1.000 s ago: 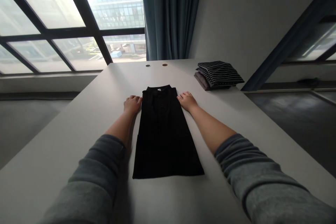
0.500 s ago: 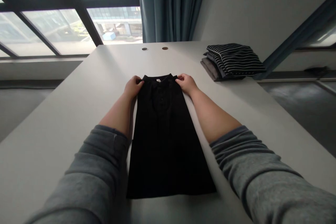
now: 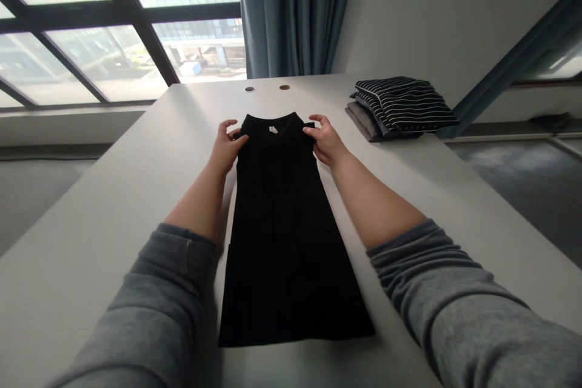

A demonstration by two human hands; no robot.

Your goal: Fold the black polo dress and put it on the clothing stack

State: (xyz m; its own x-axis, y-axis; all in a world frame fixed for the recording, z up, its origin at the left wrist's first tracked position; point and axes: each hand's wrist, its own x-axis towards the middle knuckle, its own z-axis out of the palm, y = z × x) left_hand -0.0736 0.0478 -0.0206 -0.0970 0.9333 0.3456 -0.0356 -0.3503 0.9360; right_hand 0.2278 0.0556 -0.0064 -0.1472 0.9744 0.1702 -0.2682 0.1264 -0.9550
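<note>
A black shirt [image 3: 286, 236], folded into a long narrow strip, lies lengthwise on the white table [image 3: 113, 206] in front of me. Its collar end points away from me and is lifted a little off the tabletop. My left hand [image 3: 226, 147] pinches the left corner of that collar end. My right hand [image 3: 324, 139] pinches the right corner. Both forearms are bare, with grey sleeves pushed up.
A stack of folded clothes [image 3: 400, 108], striped on top and grey beneath, sits at the table's far right. Two round cable holes [image 3: 267, 88] are near the far edge. Windows and a blue curtain [image 3: 291, 12] stand behind the table.
My hands went from resting beside the shirt's top to gripping its collar corners, and the collar end has risen off the table.
</note>
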